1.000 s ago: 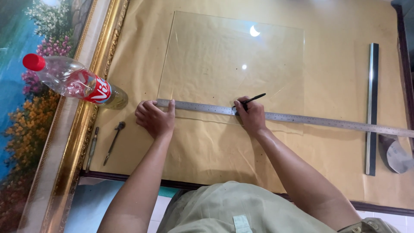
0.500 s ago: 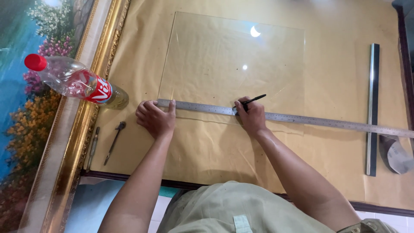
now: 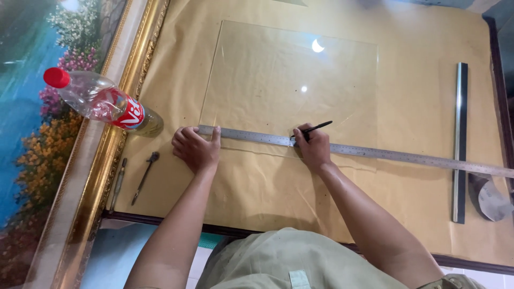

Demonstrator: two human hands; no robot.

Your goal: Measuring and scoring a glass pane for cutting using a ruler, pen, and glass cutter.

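A clear glass sheet (image 3: 289,80) lies flat on brown paper (image 3: 417,107). A long steel ruler (image 3: 396,155) crosses its near edge from left to right. My left hand (image 3: 195,148) presses down on the ruler's left end, fingers spread over it. My right hand (image 3: 312,147) rests on the ruler near the middle and holds a thin black pen (image 3: 316,127), its tip against the ruler's far edge on the glass.
A plastic bottle with a red cap (image 3: 99,101) lies at the left on a gilded picture frame (image 3: 115,139) around a landscape painting. A small metal tool (image 3: 144,176) lies beside the frame. A dark straightedge (image 3: 460,142) and a grey disc (image 3: 492,198) sit at the right.
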